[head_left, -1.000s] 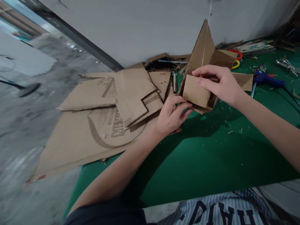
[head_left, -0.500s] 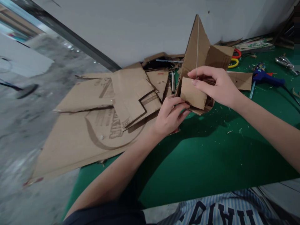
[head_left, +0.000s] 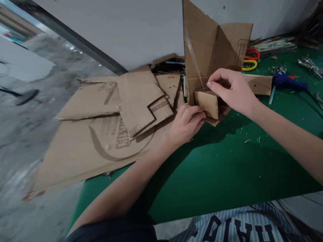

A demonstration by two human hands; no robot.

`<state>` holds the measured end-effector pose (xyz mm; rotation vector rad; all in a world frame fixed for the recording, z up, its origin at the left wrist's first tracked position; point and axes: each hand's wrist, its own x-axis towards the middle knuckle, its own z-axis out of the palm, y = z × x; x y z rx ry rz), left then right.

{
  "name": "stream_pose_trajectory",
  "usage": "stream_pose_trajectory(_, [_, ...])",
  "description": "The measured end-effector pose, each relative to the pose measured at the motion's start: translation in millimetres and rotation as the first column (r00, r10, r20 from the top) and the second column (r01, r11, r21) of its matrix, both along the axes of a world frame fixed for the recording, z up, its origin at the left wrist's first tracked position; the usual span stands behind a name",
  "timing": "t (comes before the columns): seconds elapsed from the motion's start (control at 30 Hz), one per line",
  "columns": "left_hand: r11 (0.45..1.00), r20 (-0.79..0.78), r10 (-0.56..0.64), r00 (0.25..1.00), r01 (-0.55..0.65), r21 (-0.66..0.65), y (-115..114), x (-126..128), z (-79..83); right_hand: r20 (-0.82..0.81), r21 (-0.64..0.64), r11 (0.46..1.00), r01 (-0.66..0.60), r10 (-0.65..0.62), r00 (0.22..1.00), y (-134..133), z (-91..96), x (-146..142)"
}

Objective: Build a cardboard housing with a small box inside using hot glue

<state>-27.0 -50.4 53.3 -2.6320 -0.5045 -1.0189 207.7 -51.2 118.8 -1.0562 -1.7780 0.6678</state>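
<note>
A cardboard structure (head_left: 202,43) stands on the green table, its tall folded panels upright at the back. Low at its front is a small cardboard square (head_left: 208,105), tilted. My left hand (head_left: 188,122) is closed on the structure's lower left edge, beside the square; some fingertips are hidden behind the cardboard. Just above the square, my right hand (head_left: 230,85) has thumb and forefinger curled together, apart from its top edge. A thin pale strand (head_left: 194,58) slants across the tall panel down close to these fingertips. Whether they pinch it is unclear.
Cut cardboard sheets (head_left: 108,134) lie to the left, overhanging the table's edge. On the right are a blue glue gun (head_left: 290,82) with its cord, scissors with red and yellow handles (head_left: 249,65), and a cardboard strip (head_left: 259,84). Small scraps dot the green table (head_left: 234,168).
The structure has turned, so its tall panels face me more broadly. My right hand has come off the small square's top edge. The strand has gone from vertical to slanted.
</note>
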Motion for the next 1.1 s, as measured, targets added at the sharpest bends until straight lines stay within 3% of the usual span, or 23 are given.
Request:
stream_pose_trajectory(0.27, [0.999, -0.072, 0.005, 0.997, -0.009, -0.046, -2.2, 0.2, 0.3, -0.024, -0.06, 0.998, 0.008, -0.01, 1.0, -2.5, -2.9, -4.2])
stream_pose_trajectory(0.47, [0.995, -0.007, -0.099, 0.995, 0.099, -0.03, -0.9, 1.5, 7.3, 0.134, -0.038, 0.999, 0.008, -0.003, 0.991, -5.1, 2.8, -2.5])
stream_pose_trajectory(0.6, [0.988, -0.033, -0.144, 0.989, 0.142, -0.066, 0.3, 1.0, 13.5, 0.129, -0.013, 0.999, 0.033, -0.031, 0.991, -4.0, 6.4, -0.6])
stream_pose_trajectory(0.97, [0.999, -0.078, 0.034, 0.996, -0.037, -0.038, -6.0, 5.2, 18.5, 0.036, 0.018, 1.0, -0.007, 0.007, 0.999, -12.3, 16.2, -3.9])
stream_pose_trajectory(1.1, [0.99, -0.053, 0.085, 0.995, -0.09, -0.112, -8.9, 6.5, 15.6, 0.067, 0.023, 0.999, -0.021, 0.02, 0.998, -19.7, 24.2, -6.0])
